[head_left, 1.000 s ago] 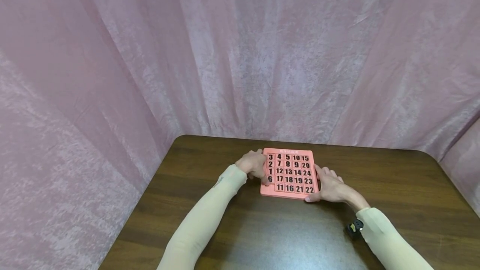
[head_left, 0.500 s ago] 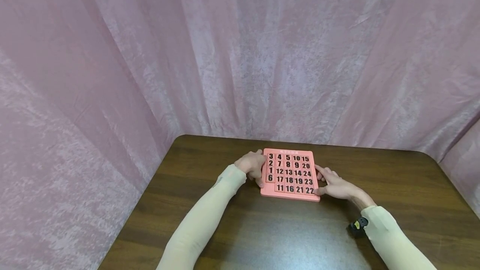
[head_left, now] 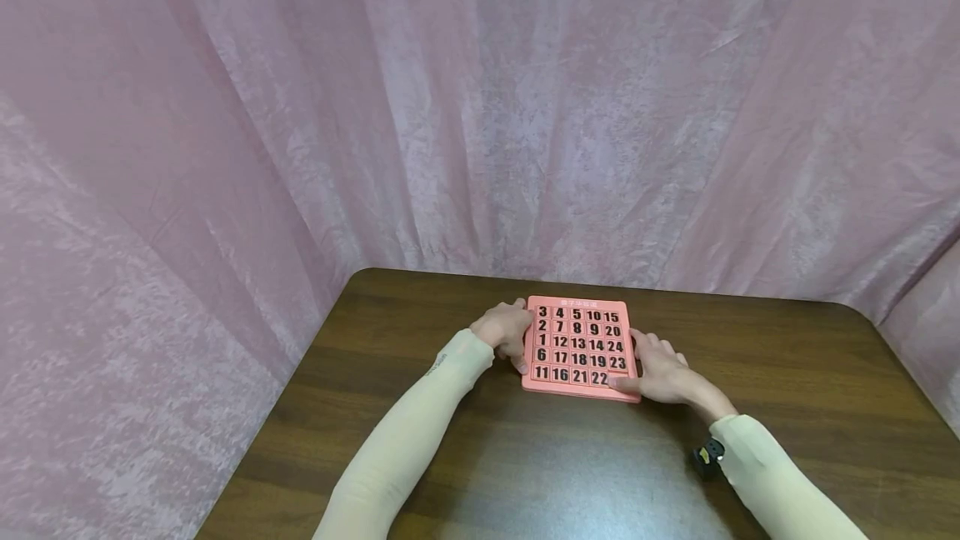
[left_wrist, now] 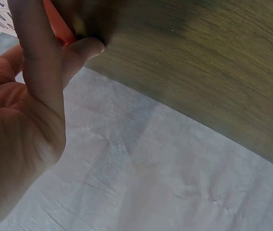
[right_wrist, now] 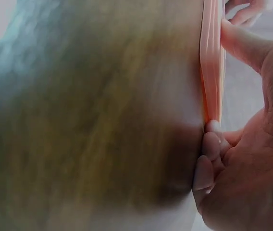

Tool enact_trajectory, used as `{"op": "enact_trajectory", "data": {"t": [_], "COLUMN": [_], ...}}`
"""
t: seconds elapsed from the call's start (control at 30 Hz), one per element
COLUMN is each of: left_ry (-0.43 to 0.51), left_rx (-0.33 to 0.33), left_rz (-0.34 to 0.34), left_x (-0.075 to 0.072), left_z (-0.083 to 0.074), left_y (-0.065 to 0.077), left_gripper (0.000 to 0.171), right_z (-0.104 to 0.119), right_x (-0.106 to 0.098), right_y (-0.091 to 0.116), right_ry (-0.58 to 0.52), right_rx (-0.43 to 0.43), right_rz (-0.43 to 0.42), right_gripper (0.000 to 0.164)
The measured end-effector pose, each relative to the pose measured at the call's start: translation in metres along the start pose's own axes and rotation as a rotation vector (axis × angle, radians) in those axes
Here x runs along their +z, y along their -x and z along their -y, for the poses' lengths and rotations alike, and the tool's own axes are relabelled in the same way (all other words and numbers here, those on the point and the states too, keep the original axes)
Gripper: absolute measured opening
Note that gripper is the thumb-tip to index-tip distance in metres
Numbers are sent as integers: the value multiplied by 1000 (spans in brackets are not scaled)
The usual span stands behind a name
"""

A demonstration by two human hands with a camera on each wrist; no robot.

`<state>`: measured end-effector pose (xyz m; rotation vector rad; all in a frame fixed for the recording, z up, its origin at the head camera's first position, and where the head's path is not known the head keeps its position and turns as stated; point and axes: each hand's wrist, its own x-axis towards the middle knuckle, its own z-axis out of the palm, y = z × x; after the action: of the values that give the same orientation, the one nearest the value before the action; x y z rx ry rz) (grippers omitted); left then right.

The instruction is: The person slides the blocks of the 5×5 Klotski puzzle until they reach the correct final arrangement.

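Observation:
A pink sliding number puzzle (head_left: 578, 348) with white numbered tiles lies flat on the table in the head view. My left hand (head_left: 508, 333) holds its left edge, fingers near the top corner and thumb near the bottom one. At the right edge my right hand (head_left: 663, 369) grips the frame, its thumb lying over the bottom right corner, just right of tile 22 (head_left: 599, 378). The right wrist view shows the puzzle's layered side (right_wrist: 211, 62) between thumb and curled fingers. In the left wrist view only a corner of the puzzle (left_wrist: 59, 24) shows behind the fingers.
The brown wooden table (head_left: 540, 457) reaches back to a pink velvet curtain (head_left: 525, 107) behind and at the left. A small black and yellow device (head_left: 707, 457) sits at the right wrist, by the sleeve cuff.
The bottom row, 11, 16, 21 and 22, has slid left into the gap at the bottom left. My left thumb has drawn back from tile 6 to the edge. My right thumb has moved inward.

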<state>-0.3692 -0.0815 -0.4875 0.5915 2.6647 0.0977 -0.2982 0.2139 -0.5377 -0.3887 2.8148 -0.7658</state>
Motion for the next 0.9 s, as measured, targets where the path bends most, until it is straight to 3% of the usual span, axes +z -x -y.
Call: {"op": "enact_trajectory", "data": {"t": [0.23,0.53,0.9], "left_ry": [28,80,59], "left_rx": [2,-21,-40], "left_rz": [10,18,22], "left_x": [1,2,2], "left_z": [2,2,0], "left_y": [0,-2,-6], "left_gripper": [85,78,50], "right_z": [-5,-7,-6], "right_x": [-8,-20,-17], "right_y": [-14,-42,-27], "right_ry": [-111,-45,-44], "right_rx": [28,62,-8], "right_rz": [55,89,52], "right_gripper": [109,104,91]}}
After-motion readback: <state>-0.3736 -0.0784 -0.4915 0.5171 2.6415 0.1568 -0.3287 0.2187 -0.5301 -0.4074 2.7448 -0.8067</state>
